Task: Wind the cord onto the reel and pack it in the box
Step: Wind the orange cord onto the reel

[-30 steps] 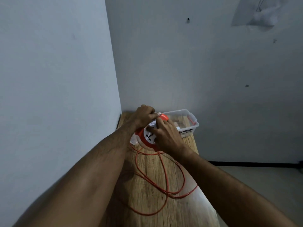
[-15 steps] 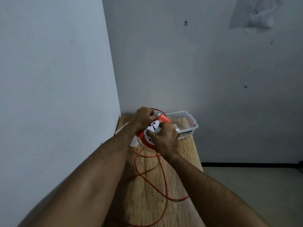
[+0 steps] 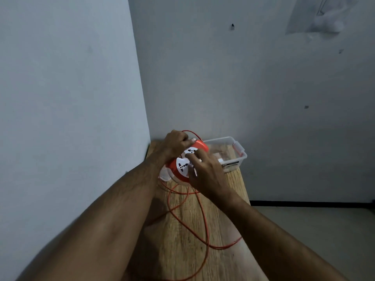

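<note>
now the left hand [image 3: 176, 143] is gripping the round orange-and-white plastic reel [image 3: 183, 162]; right hand [image 3: 205, 173], fingers spread, is turning its face, and the loose orange cord [image 3: 204, 218] below is shrinking since 1 second ago.

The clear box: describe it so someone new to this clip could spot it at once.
Find the narrow wooden table in the corner of the grey walls. At its far end, behind the orange reel, stands the clear box. It alone is see-through, open-topped, with a red latch on its right end.
</note>
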A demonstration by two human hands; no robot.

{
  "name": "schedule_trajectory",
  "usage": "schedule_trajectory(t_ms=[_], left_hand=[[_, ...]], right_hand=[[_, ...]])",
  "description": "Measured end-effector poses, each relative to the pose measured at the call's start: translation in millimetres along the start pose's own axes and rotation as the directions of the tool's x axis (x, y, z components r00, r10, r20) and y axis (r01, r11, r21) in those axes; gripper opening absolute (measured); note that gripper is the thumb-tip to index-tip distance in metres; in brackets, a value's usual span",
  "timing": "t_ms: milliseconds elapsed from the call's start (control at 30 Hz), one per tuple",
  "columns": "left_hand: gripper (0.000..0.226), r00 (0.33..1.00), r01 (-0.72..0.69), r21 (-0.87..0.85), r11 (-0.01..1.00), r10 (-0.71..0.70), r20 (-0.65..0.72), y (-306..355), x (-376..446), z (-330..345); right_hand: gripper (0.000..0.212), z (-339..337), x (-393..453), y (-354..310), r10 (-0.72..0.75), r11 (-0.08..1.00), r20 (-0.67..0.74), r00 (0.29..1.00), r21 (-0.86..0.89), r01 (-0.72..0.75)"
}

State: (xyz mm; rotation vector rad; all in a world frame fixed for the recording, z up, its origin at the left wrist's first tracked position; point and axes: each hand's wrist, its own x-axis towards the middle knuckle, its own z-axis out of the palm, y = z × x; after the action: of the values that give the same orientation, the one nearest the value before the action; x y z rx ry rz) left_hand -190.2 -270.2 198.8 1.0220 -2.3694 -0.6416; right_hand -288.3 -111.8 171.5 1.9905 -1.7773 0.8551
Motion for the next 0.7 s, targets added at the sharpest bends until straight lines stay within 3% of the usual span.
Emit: schedule_trajectory(t_ms=[100,200,267,400,467,533,600,700], left_hand=[[0.051,1.0,-0.006,-0.008,1.0,0.006,0.001,-0.3,1.4,-0.4],[0.048,0.999,-0.021,0.002,1.0,0.021,0.028,1.4,1.4,2.3],[0.045,0.999,-0.029,0.01,1.0,0.029,0.036,2.5,0.7,5.0],[0.046,0.999,-0.039,0.044,0.998,0.037,0.037,4.8,-0.7,9.5],[0.044,0.999,-0.032,0.041,0.999,0.031,0.025,5.5,-1.8,9.5],[0.043,1.0,-0.016,0.023,1.0,0.016,-0.009,6.2,-1.4,8.2],[0.042,1.0,0.003,0.028,1.0,-0.002,-0.027,8.3,-0.5,7.7],[0.048,1.0,0.004,0.086,0.996,-0.001,-0.029,12.2,-0.1,7.3]], right_hand=[[0.078,5.6,-3.3,12.9,-0.085,0.978,0.24,0.967,-0.165,0.127],[0.092,8.1,-0.3,16.3,-0.052,0.969,0.318,0.947,-0.213,0.124],[0.092,9.0,3.3,17.6,-0.039,0.966,0.345,0.938,-0.227,0.124],[0.073,4.5,7.2,19.8,-0.066,0.986,0.3,0.952,-0.127,0.108],[0.066,0.4,8.7,18.4,-0.024,0.998,0.263,0.964,-0.051,0.039],[0.062,-0.9,9.8,13.4,0.129,0.99,0.245,0.961,0.028,-0.14],[0.059,1.0,8.9,7.3,0.32,0.929,0.19,0.928,0.129,-0.347],[0.048,3.5,9.2,-3.7,0.484,0.827,0.141,0.864,0.251,-0.504]])
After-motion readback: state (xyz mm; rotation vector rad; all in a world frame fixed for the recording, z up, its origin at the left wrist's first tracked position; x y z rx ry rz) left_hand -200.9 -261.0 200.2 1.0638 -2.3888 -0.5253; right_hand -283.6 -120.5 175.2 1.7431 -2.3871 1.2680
